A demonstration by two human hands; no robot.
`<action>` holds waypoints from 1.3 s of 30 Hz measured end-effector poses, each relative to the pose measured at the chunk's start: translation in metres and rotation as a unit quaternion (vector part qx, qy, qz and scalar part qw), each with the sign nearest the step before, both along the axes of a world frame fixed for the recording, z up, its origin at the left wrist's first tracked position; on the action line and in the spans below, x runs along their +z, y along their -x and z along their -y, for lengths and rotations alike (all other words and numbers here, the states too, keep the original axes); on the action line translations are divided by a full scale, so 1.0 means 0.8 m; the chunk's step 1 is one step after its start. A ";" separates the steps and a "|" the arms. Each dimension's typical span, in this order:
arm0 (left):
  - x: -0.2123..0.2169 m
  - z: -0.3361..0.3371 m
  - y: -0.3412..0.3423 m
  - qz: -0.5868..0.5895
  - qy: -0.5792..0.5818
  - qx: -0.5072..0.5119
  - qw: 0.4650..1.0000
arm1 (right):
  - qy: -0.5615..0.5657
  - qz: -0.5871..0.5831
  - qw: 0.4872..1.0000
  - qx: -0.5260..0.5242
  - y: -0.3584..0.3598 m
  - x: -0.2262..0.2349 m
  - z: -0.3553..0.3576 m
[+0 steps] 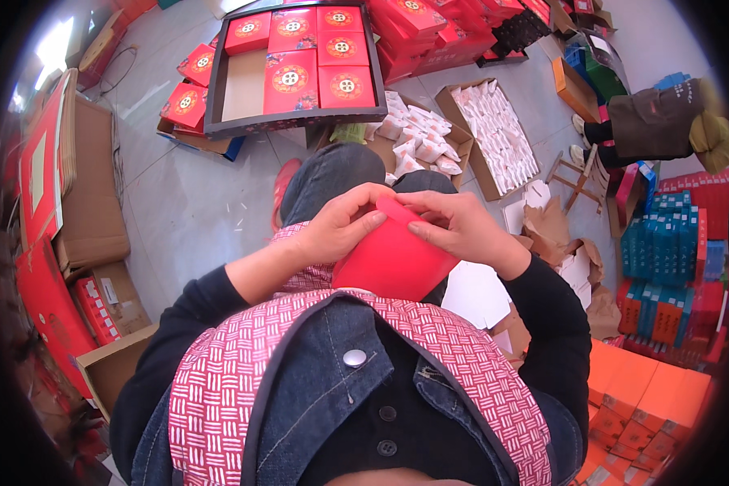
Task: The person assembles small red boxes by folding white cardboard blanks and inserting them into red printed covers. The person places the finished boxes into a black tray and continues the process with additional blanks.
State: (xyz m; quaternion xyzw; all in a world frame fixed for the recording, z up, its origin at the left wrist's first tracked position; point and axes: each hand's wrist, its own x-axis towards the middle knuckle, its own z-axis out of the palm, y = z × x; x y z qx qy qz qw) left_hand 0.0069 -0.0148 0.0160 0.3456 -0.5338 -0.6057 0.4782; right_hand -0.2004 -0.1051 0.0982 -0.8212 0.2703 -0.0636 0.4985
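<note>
Over my lap, both hands hold a plain red folded piece (398,263) that looks like card. My left hand (347,219) pinches its upper edge with thumb and fingers. On the other side my right hand (455,223) grips the same edge, its thumb beside a narrow raised red flap. The underside of the piece is hidden. Beyond my knees lies a black-rimmed tray (300,121) with several red printed boxes (291,78) in it and a bare space at its left. An open carton (460,139) of small white-and-orange packets (419,134) stands by my right knee.
A second carton (494,134) holds rows of white packets. A person in a brown apron (652,121) is at the right, near a wooden stool frame (579,188). Orange boxes (644,381) and teal boxes (660,243) are stacked at right. Flattened cardboard (91,190) leans at left.
</note>
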 end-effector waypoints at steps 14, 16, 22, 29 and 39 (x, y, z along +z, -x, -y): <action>-0.003 -0.004 0.013 -0.039 0.036 0.028 0.998 | 0.158 0.060 0.985 0.019 0.016 -0.018 0.003; -0.002 -0.007 0.015 -0.048 0.048 0.040 0.997 | 0.149 0.064 0.987 0.006 0.018 -0.021 0.003; -0.003 -0.010 0.018 -0.045 0.074 0.071 0.994 | 0.111 0.053 0.992 -0.001 0.021 -0.016 0.004; -0.001 -0.008 0.026 0.126 0.134 0.109 0.977 | 0.074 0.060 0.995 -0.039 0.014 -0.021 -0.004; -0.009 -0.008 0.027 0.114 0.086 0.134 0.981 | -0.172 0.296 0.806 -0.483 0.052 -0.085 -0.086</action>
